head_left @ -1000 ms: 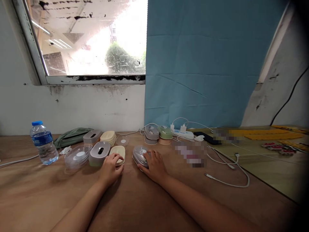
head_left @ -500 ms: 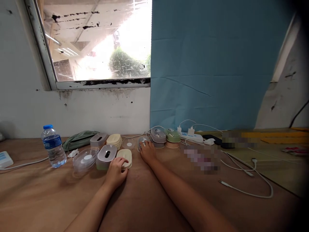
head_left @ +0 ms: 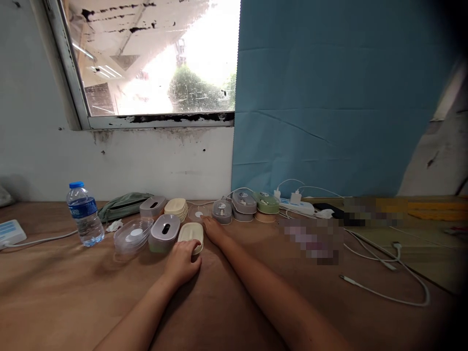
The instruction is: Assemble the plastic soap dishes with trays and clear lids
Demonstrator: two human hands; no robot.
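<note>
A cream oval lid or shallow box (head_left: 190, 233) lies in front of me, and the curled fingers of my left hand (head_left: 183, 261) are closed over its near edge. The thumb shows at the lower right; the fingertips are partly hidden. My right hand (head_left: 215, 231) lies low over the table with stretched fingers, holding nothing I can see. Its fingertips reach the edge of a clear plastic lid (head_left: 198, 214) with a white round spot; whether they touch it I cannot tell. Just right of this hand stands a small grey lidded box (head_left: 222, 211).
Left of the cream piece stand a lilac-topped box (head_left: 164, 228) and nested clear covers (head_left: 133, 235). Behind are stacked cream lids (head_left: 176, 208) and another lilac box (head_left: 152, 207). Grey (head_left: 244, 202) and green boxes (head_left: 267, 202), a bottle (head_left: 85, 214), a power strip (head_left: 298, 206) and cables also lie around.
My right hand has left the top of the small grey box and moved left toward the clear lid. My left hand stays at the cream piece. The view has shifted slightly.
</note>
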